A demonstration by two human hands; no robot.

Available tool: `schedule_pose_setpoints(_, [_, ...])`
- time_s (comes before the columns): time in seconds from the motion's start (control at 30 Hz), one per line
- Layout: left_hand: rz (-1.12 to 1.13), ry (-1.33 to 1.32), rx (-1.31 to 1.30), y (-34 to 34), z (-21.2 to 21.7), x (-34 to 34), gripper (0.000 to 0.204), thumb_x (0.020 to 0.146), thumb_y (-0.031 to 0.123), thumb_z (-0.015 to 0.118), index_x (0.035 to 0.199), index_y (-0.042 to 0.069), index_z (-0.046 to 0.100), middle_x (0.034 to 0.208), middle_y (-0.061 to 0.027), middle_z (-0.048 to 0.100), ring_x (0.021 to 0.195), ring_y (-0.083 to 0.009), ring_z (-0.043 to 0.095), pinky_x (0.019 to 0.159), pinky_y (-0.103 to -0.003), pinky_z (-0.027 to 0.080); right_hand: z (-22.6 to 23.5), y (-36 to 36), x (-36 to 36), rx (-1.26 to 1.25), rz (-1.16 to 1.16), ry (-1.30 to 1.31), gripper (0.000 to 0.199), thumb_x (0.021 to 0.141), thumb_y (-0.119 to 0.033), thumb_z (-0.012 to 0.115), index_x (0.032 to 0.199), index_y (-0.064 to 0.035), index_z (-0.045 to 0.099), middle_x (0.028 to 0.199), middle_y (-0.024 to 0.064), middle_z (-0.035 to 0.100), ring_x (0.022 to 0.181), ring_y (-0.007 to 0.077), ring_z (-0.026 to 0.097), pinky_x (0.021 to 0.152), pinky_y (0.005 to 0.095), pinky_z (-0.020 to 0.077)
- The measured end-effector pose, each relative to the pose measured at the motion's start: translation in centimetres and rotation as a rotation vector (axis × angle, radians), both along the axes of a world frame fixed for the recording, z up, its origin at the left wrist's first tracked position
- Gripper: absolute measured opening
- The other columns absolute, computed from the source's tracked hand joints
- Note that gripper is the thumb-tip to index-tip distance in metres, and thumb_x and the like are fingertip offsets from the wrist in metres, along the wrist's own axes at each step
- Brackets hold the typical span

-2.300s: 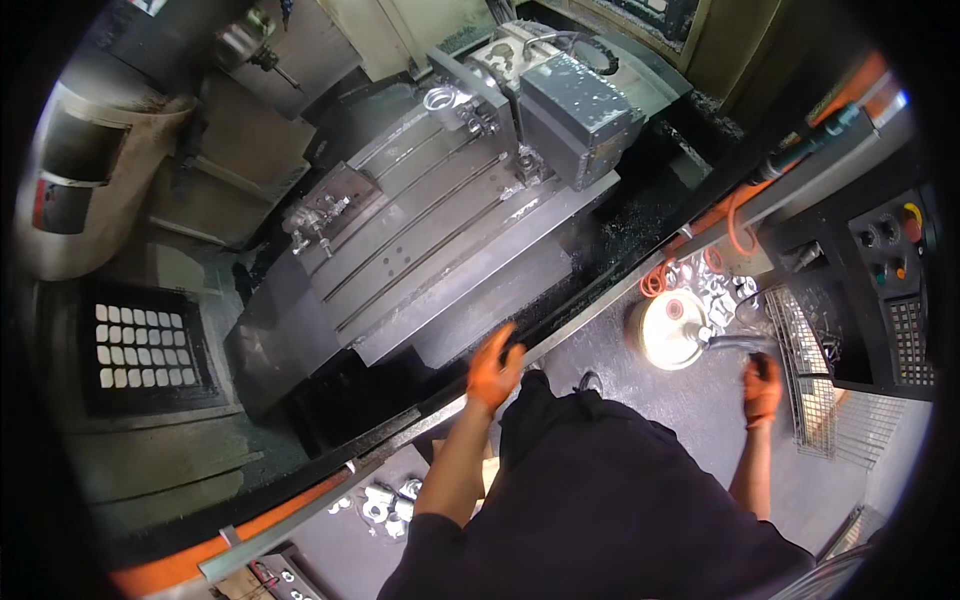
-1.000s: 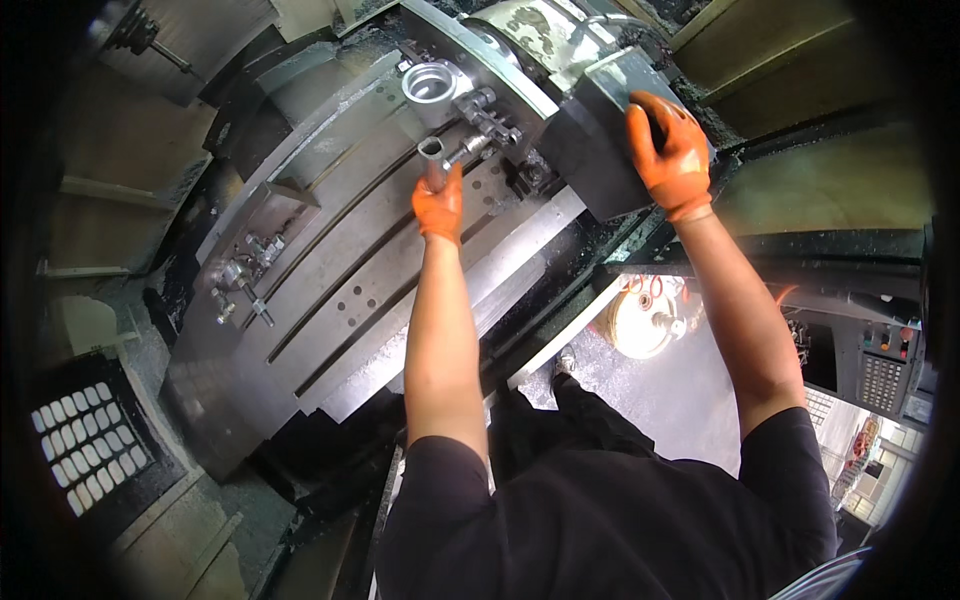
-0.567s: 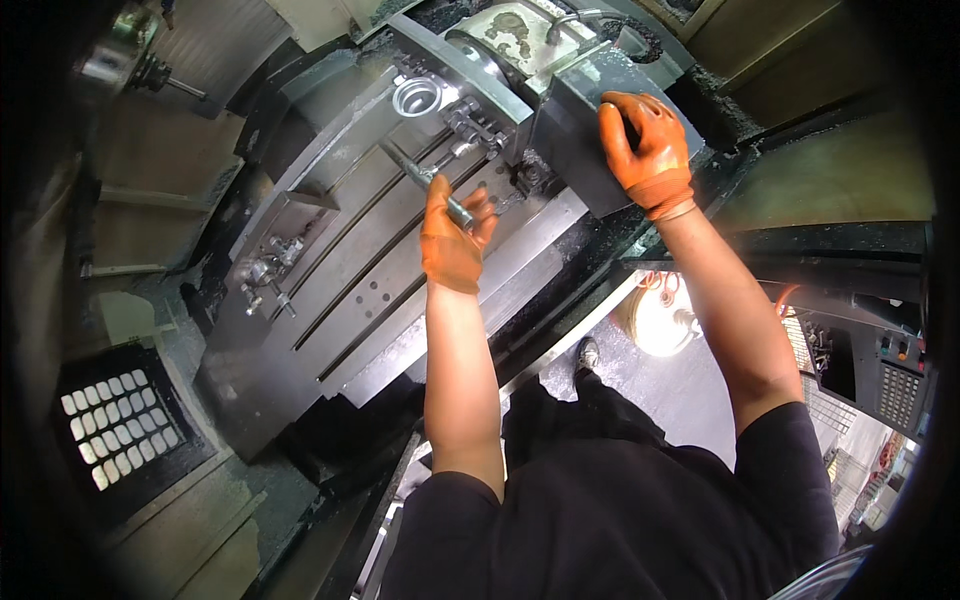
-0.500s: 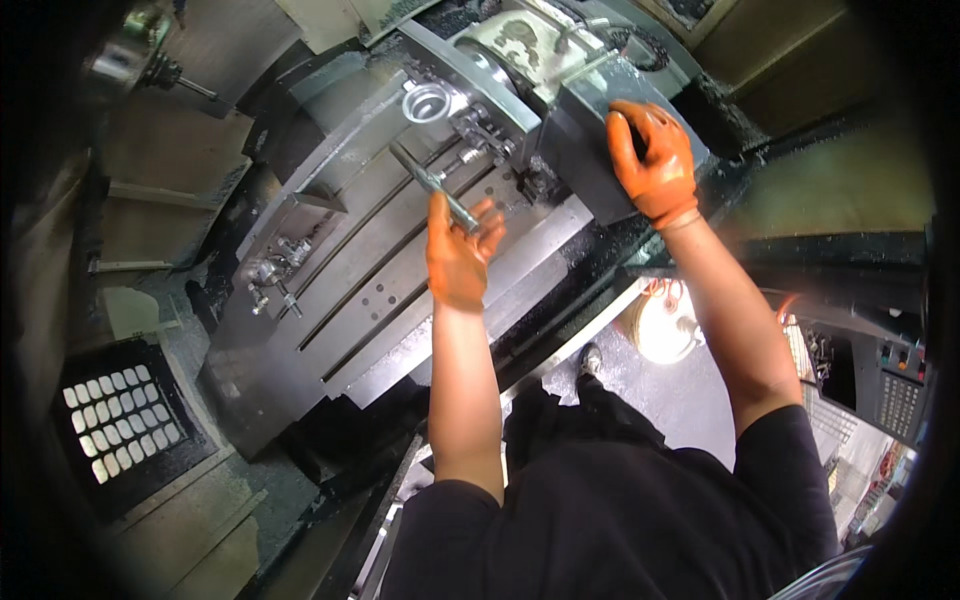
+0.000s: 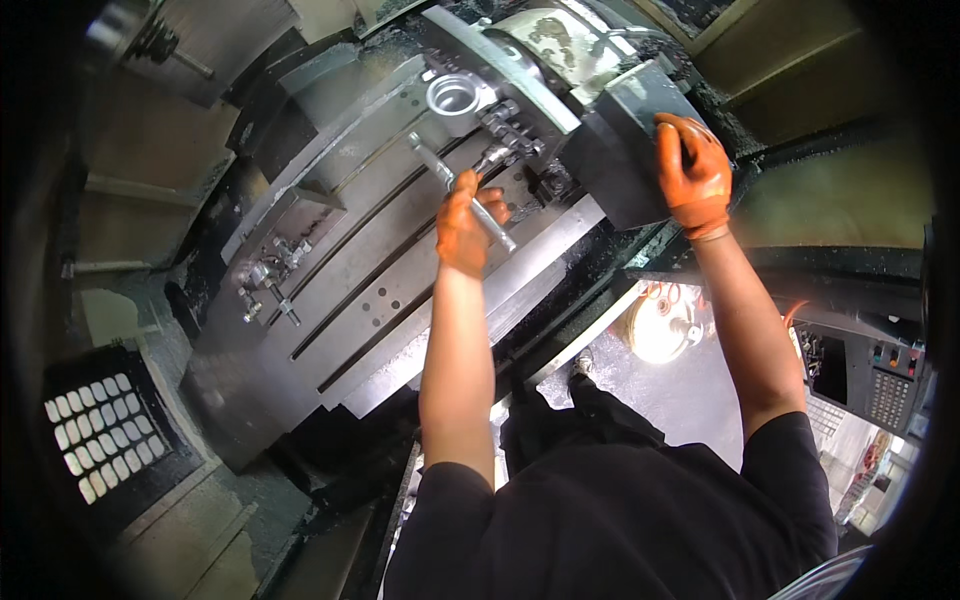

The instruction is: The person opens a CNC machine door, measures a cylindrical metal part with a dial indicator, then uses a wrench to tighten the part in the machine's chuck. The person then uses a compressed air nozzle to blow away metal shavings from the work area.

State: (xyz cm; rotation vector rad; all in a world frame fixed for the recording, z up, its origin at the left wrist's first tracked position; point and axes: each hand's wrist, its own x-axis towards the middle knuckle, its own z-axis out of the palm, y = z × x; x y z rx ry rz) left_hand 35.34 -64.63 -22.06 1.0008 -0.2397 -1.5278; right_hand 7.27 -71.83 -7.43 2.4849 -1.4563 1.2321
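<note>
My left hand, in an orange glove, is closed around the middle of a long silver bar-shaped wrench. The wrench slants across the slotted machine table, its far end near a round metal ring-shaped part. Just beyond my fingers stands a group of clamp bolts; whether the wrench touches them I cannot tell. My right hand, also orange-gloved, rests against the edge of a dark grey box-shaped housing. Its fingers are bent with the thumb apart, and nothing shows in its grasp.
At the table's left end sits another clamp fixture. A spindle with a thin tool juts in at the upper left. A control panel stands at the right, and a bright round container is on the floor below my right arm.
The view has shifted slightly. My left hand has moved up and right with the wrench, closer to the clamp bolts, its fingers curled more around it. My right hand stays on the housing.
</note>
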Motion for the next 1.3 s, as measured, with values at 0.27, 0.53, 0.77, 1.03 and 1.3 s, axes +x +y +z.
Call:
schedule_pose_setpoints(0.27, [0.329, -0.091, -0.312, -1.5, -3.5, 5.8, 0.067, 0.079, 0.035, 0.077, 0.132, 0.001, 0.053, 0.11, -0.0077, 0.065, 0.094, -0.0178, 0.062, 0.091, -0.032, 0.051, 0.4, 0.5, 0.0, -0.043, -0.051, 0.206, 0.018, 0.097, -0.01, 0.062, 0.104, 0.0019, 0.072, 0.102, 0.0175, 0.074, 0.095, 0.0367, 0.07, 0.086, 0.0419, 0.0544])
schedule_pose_setpoints(0.53, [0.144, -0.367, -0.429, -12.9, -3.4, 12.2, 0.028, 0.099, 0.013, 0.071, 0.125, 0.007, 0.06, 0.095, 0.0048, 0.061, 0.087, -0.0053, 0.057, 0.082, -0.021, 0.045, 0.3, 0.7, 0.8, -0.003, -0.119, 0.19, 0.018, 0.098, -0.009, 0.06, 0.107, 0.0015, 0.071, 0.109, 0.0154, 0.074, 0.101, 0.034, 0.07, 0.091, 0.0404, 0.0538])
schedule_pose_setpoints(0.77, [0.084, -0.67, -0.58, -15.3, -4.7, 13.5, 0.031, 0.092, -0.004, 0.065, 0.12, 0.008, 0.061, 0.1, 0.0012, 0.067, 0.09, -0.0094, 0.061, 0.081, -0.024, 0.049, 0.8, 0.8, 1.5, 0.029, -0.096, 0.203, 0.017, 0.095, -0.005, 0.06, 0.106, 0.0034, 0.069, 0.106, 0.0173, 0.073, 0.1, 0.0369, 0.069, 0.092, 0.043, 0.0537])
schedule_pose_setpoints(1.03, [0.211, -0.805, -0.391, -17.5, -6.4, 12.8, 0.031, 0.087, 0.007, 0.079, 0.115, 0.007, 0.066, 0.104, -0.0015, 0.07, 0.094, -0.013, 0.064, 0.082, -0.028, 0.052, 0.8, 0.7, 1.0, 0.0, -0.086, 0.174, 0.017, 0.096, -0.005, 0.062, 0.107, 0.0041, 0.071, 0.106, 0.0176, 0.074, 0.101, 0.036, 0.07, 0.095, 0.0413, 0.0524])
schedule_pose_setpoints(1.3, [0.331, -1.176, -0.026, -17.5, -5.6, 12.2, 0.025, 0.086, 0.025, 0.08, 0.087, 0.003, 0.07, 0.075, -0.0046, 0.068, 0.064, -0.0149, 0.06, 0.062, -0.036, 0.049, 0.9, 0.8, 0.9, 0.023, -0.086, 0.133, 0.017, 0.093, -0.007, 0.064, 0.105, 0.0032, 0.071, 0.102, 0.0196, 0.073, 0.098, 0.0384, 0.07, 0.095, 0.0448, 0.0528])
